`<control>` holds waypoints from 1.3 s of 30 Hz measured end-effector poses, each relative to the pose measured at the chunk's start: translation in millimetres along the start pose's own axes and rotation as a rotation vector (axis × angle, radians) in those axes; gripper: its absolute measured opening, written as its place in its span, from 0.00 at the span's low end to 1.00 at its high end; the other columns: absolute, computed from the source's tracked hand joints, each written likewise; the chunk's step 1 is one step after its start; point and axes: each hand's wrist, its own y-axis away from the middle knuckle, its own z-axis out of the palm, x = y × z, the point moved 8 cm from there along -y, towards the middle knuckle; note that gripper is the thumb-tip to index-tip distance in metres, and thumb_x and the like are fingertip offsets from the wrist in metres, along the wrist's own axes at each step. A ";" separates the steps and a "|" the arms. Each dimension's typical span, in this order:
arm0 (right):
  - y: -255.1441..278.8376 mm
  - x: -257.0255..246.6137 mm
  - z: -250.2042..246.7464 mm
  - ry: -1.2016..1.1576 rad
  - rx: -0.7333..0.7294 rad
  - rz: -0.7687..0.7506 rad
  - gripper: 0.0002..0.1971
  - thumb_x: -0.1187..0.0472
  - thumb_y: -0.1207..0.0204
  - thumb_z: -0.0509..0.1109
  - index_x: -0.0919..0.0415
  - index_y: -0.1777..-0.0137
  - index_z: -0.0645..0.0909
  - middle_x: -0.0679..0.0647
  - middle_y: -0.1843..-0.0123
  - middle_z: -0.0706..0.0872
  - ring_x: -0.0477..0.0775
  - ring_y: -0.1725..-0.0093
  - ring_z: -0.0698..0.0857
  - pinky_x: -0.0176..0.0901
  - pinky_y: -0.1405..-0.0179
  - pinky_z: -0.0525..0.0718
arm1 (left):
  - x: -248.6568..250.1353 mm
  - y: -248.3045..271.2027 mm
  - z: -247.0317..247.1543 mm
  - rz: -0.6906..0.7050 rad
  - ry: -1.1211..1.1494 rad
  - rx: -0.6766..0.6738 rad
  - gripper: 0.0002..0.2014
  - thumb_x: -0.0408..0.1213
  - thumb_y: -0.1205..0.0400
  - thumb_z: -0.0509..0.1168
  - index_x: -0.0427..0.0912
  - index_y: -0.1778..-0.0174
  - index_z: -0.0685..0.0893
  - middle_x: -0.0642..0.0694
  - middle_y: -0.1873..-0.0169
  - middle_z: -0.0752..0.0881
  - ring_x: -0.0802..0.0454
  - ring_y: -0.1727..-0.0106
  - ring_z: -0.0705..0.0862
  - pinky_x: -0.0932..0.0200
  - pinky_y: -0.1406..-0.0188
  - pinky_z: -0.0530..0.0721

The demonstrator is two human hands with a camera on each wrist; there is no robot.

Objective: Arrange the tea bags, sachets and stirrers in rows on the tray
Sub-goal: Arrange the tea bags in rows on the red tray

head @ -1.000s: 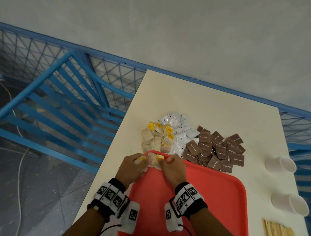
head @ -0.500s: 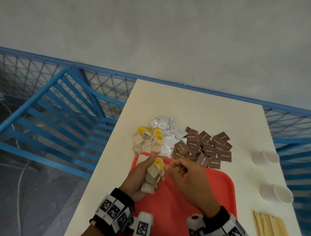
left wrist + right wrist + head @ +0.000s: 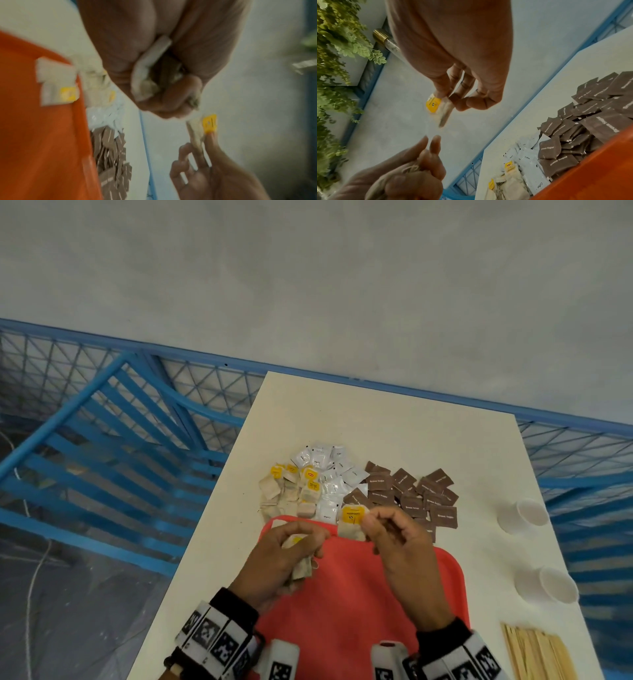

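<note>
My left hand (image 3: 291, 549) grips a small bunch of tea bags (image 3: 300, 568) over the near-left part of the red tray (image 3: 346, 604). My right hand (image 3: 383, 525) pinches a single tea bag (image 3: 351, 523) with a yellow tag above the tray's far rim. In the left wrist view one tea bag (image 3: 56, 83) lies on the tray by its far-left corner. Beyond the tray lie the tea bag pile (image 3: 291, 491), white coffee sachets (image 3: 329, 474) and brown sugar sachets (image 3: 407, 494). Wooden stirrers (image 3: 537, 655) lie at the near right.
Two white paper cups (image 3: 524, 515) (image 3: 548, 583) lie on their sides at the table's right. The white table (image 3: 394, 419) ends at a blue mesh railing (image 3: 137, 419) on the left and back.
My hands lifted off the tray's far rim. The left one now holds a bunch of tea bags, and the right one has drawn a single bag out of it to the right.
</note>
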 end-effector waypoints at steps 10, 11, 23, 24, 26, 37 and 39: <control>2.9 -7.8 18.8 -0.090 -0.113 -0.051 0.06 0.58 0.22 0.72 0.57 0.49 0.87 0.52 0.53 0.91 0.44 0.55 0.86 0.34 0.55 0.82 | 67.8 8.1 15.5 0.435 -0.312 0.051 0.11 0.43 0.27 0.75 0.38 0.59 0.90 0.49 0.77 0.86 0.57 0.79 0.75 0.69 0.78 0.72; 3.8 -9.7 22.2 -0.048 -0.181 -0.060 0.06 0.57 0.21 0.71 0.56 0.50 0.87 0.47 0.55 0.90 0.41 0.56 0.85 0.31 0.55 0.80 | 69.5 8.7 13.3 0.448 -0.323 0.052 0.11 0.44 0.27 0.75 0.38 0.59 0.90 0.46 0.76 0.86 0.56 0.79 0.76 0.68 0.78 0.73; -0.4 -0.1 38.9 0.153 -0.236 -0.022 0.08 0.46 0.28 0.76 0.45 0.52 0.90 0.47 0.51 0.89 0.48 0.52 0.87 0.49 0.55 0.83 | 61.9 4.2 -8.1 0.417 -0.349 0.045 0.06 0.35 0.25 0.75 0.35 0.59 0.91 0.55 0.77 0.84 0.64 0.77 0.76 0.73 0.75 0.73; -0.6 3.0 41.1 0.167 -0.234 -0.024 0.07 0.48 0.27 0.75 0.47 0.53 0.91 0.47 0.53 0.90 0.48 0.54 0.87 0.48 0.57 0.82 | 59.1 2.8 -10.5 0.403 -0.349 0.044 0.07 0.36 0.25 0.75 0.36 0.58 0.91 0.55 0.76 0.85 0.65 0.77 0.77 0.73 0.75 0.73; -0.8 14.3 47.1 0.175 -0.255 -0.004 0.05 0.53 0.25 0.75 0.50 0.54 0.92 0.47 0.55 0.92 0.51 0.54 0.88 0.47 0.54 0.83 | 49.4 -0.8 -19.6 0.369 -0.359 0.066 0.08 0.39 0.26 0.75 0.39 0.57 0.92 0.54 0.71 0.88 0.64 0.73 0.80 0.72 0.72 0.76; -20.4 183.8 51.1 0.334 -0.128 0.549 0.09 0.64 0.25 0.76 0.55 0.67 0.88 0.42 0.76 0.84 0.38 0.76 0.78 0.28 0.76 0.73 | -69.6 -23.8 -119.1 0.028 -0.657 0.314 0.05 0.44 0.23 0.76 0.54 0.64 0.91 0.63 0.65 0.90 0.68 0.61 0.86 0.65 0.59 0.79; -27.1 191.5 60.5 0.319 -0.109 0.585 0.09 0.63 0.26 0.77 0.56 0.67 0.88 0.43 0.78 0.82 0.40 0.77 0.77 0.30 0.76 0.73 | -77.0 -25.4 -125.9 0.004 -0.653 0.320 0.04 0.44 0.23 0.77 0.54 0.64 0.91 0.61 0.64 0.91 0.66 0.61 0.87 0.65 0.58 0.80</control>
